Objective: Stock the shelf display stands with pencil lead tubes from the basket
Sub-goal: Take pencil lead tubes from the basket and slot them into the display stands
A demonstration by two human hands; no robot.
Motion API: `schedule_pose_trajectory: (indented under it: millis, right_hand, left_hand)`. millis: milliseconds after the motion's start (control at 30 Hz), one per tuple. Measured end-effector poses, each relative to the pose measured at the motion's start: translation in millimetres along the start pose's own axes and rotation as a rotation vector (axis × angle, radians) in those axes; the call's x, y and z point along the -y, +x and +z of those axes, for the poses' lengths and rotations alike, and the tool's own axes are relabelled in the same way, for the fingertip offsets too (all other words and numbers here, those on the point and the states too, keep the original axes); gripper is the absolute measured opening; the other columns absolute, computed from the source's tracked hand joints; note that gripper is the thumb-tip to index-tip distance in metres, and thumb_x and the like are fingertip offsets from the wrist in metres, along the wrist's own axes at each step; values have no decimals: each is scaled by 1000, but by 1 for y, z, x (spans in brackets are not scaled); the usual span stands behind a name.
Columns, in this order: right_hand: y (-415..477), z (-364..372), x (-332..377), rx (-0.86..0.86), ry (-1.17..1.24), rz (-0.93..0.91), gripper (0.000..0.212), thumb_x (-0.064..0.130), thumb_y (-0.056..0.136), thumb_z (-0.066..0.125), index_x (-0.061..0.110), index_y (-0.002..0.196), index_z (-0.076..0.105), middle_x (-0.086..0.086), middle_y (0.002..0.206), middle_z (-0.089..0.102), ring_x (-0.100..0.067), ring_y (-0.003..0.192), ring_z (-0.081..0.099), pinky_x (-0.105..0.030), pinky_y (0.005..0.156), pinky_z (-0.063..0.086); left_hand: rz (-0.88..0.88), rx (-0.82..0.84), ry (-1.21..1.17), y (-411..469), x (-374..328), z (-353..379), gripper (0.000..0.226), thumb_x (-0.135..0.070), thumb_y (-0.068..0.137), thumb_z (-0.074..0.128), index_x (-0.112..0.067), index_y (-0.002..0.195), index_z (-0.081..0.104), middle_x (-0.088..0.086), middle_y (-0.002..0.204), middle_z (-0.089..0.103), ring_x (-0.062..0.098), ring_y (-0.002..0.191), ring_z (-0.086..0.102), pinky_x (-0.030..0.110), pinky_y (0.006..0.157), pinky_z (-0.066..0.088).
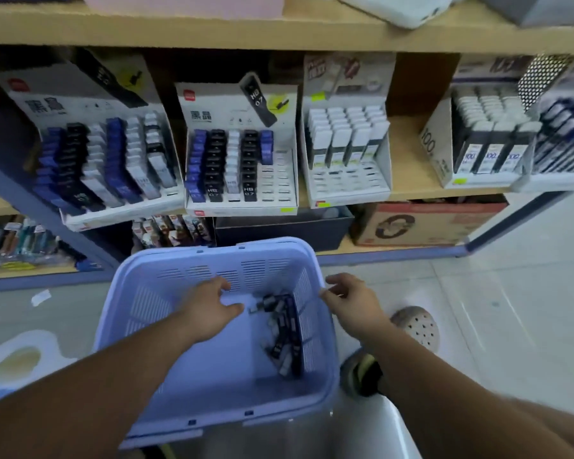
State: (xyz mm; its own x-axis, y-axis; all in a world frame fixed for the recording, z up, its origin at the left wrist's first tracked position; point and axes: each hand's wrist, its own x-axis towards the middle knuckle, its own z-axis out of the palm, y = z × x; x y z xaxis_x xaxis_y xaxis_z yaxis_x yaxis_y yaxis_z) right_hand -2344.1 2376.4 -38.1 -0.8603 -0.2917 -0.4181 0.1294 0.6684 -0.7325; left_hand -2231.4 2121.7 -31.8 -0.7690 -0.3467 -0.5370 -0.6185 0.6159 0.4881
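A wooden shelf [408,183] is seen across the upper part of the view, and several cardboard display stands are placed on it. The middle stand [280,180] is filled on its left columns, while empty slots are seen on its right side. The front rows of the stand to its right [345,182] are also empty. The left stand [63,101] looks almost full.

Below the shelf, a lavender basket [196,276] is held up close to the person. The pencil lead tubes [284,329] are gathered in a loose pile along the right wall of the basket, on its bottom.

The left hand [209,309] is reached into the basket. Its fingers are apart and relaxed, nothing is held, and the thumb is pointed toward the pile, near it but not touching. The right hand [352,299] is placed at the right rim of the basket with the fingers loosely curved. It cannot be told whether the rim is really pinched or only touched.

The step in hand is judged to be the picking of tubes from the pile. To do it well, the basket should be kept steady from the rim. A few tubes should be taken by their long sides, all turned the same way, so that they can be slid into the empty slots without being sorted again. The label on each tube should be matched with the stand before it is placed.
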Motion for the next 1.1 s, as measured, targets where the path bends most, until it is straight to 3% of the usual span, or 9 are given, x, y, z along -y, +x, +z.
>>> schedule_pose_trajectory:
  millis: [100,167,267,367,467,600,767,967,1100]
  right_hand:
    - [2,23,-9,-62,150,-20,1,27,94,68,27,93,67,10,87,71,-4,79,66,-20,68,47]
    - [2,33,-12,-62,203,-40,5,29,97,63,27,93,65,10,89,70,2,78,63,-17,66,46]
    - [3,41,-16,-92,209,-48,7,35,100,57,34,97,63,11,98,67,-2,89,62,-24,78,50]
    - [2,43,-16,-107,226,-39,8,30,101,58,36,97,62,11,98,65,-2,89,62,-17,76,48]
    - [1,45,-18,-105,241,-21,7,32,101,57,31,103,64,7,99,68,-8,84,65,-30,76,54]
    - [-1,47,-17,-113,275,-21,9,33,100,56,31,105,64,8,98,67,-10,81,67,-30,72,56]
    - [-2,47,-16,-91,303,-11,10,33,100,56,30,105,64,7,93,69,-13,77,67,-29,68,56]
    - [-2,45,-12,-77,302,-36,10,30,101,55,30,105,64,7,92,68,-10,75,64,-17,63,50]
    - [-2,43,-10,-60,324,-22,10,29,101,54,32,104,63,10,93,68,-8,77,65,-18,64,51]
  left_hand:
    - [-40,48,-18,33,10,34,67,-40,90,70,-14,146,44,7,149,46,26,132,48,31,104,40]
    - [-35,87,-18,53,17,56,73,-41,88,72,-15,148,41,6,152,43,25,134,46,34,108,38]
    - [-2,126,15,81,27,85,77,-47,82,74,-17,146,44,2,150,44,24,133,47,32,107,38]
    - [93,123,110,106,37,114,87,-70,68,56,-30,143,46,-6,146,44,22,129,51,39,103,45]
    - [104,61,240,110,34,135,87,-61,71,61,-33,150,35,-5,153,28,27,125,49,43,102,46]
    - [55,-85,257,105,27,153,78,-44,83,66,-24,151,33,3,154,26,31,128,46,40,108,39]
    - [66,-42,239,114,42,169,93,-57,86,61,-19,158,18,-1,164,13,29,139,36,41,111,36]
    - [94,-95,325,122,37,173,89,-59,76,70,-18,148,36,9,141,40,33,122,41,44,103,38]
    - [73,-102,365,128,36,174,86,-65,71,72,-17,136,43,7,137,40,31,124,39,43,104,36]
